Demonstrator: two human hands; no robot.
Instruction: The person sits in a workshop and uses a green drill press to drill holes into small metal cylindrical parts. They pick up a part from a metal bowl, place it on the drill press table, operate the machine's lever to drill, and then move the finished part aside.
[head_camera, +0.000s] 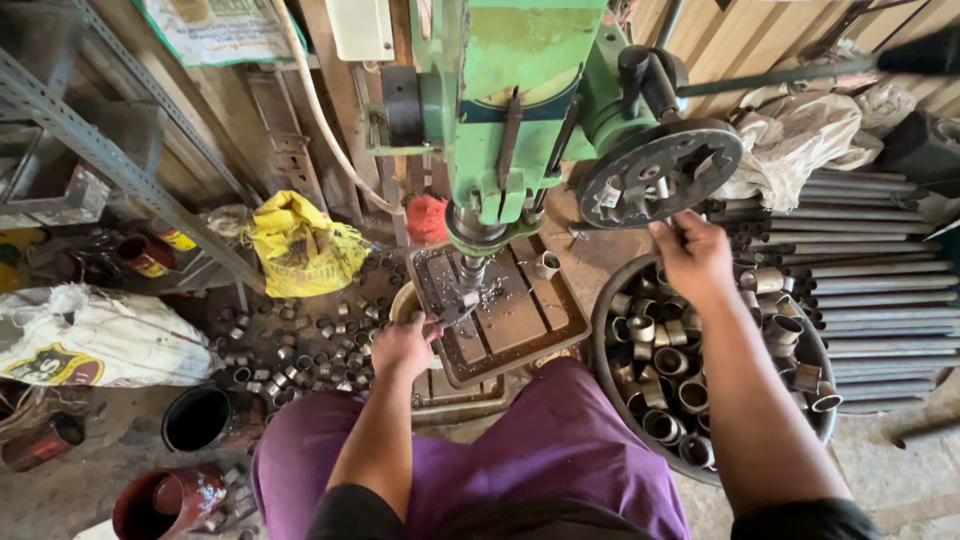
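Machine: we see a green upright drill press (520, 90) w/ dark steel spindle and bit (470, 268) coming down over its rusty slotted steel work plate (520, 320).
Workpiece: small short steel tube piece (462, 300) sits on the plate right under the bit, near the plate's left edge, metal chips around it.
Left hand (400, 345): closed around the grips of grey pliers (452, 316); plier nose seems to pinch the tube piece at the bit, though we can't tell for sure.
Right hand (693, 255): fingers curled on a spoke of the round dark feed wheel (660, 172) at the machine's right side.
Spare piece: one more short tube ring (546, 264) stands near the plate's back right corner.
Stock: round dark metal basin (610, 300) full of short tube rings just right of the plate; loose rings (300, 345) strewn on the floor at left.
Others: yellow plastic bag (300, 245) on floor behind the rings; long steel pipes (880, 290) stacked at far right.
Risk, we judge: pliers grip is light, so the bit could snatch and spin the piece. Left fingers are close to the bit and chips. Hard feed may snap the bit.
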